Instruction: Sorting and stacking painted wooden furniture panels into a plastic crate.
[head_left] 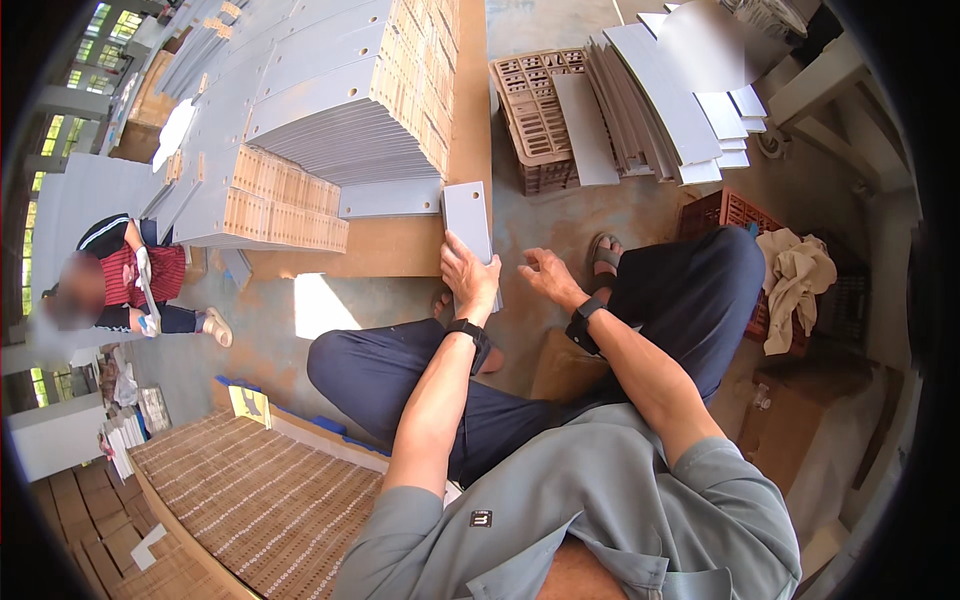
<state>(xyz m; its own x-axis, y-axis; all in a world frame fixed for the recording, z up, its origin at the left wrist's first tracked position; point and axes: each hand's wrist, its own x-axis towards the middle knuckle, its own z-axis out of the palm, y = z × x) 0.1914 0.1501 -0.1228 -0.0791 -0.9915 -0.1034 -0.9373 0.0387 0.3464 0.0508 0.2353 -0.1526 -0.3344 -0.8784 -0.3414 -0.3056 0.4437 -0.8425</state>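
Observation:
A narrow grey board (467, 212) with a small hole near its far end stands out in front of me, beside the table's edge. My left hand (468, 272) is closed round its near part, so some of the board is hidden behind the fingers. To the right, apart from the board, my right hand (550, 275) holds nothing, its fingers loosely bent and spread. Just beyond the board, stacked grey boards (365, 95) with pale brown, drilled edges lie on the brown tabletop (400, 258). One lone grey board (390, 198) lies flat at the foot of the tall stack.
A brown plastic crate (540, 130) with grey panels (650, 90) leaning over it stands ahead right. Beside my right knee, a cloth (795, 275) hangs over a reddish crate (730, 208). A person in a red apron (150, 270) works at the left. Drilled strips (260, 490) lie at my lower left.

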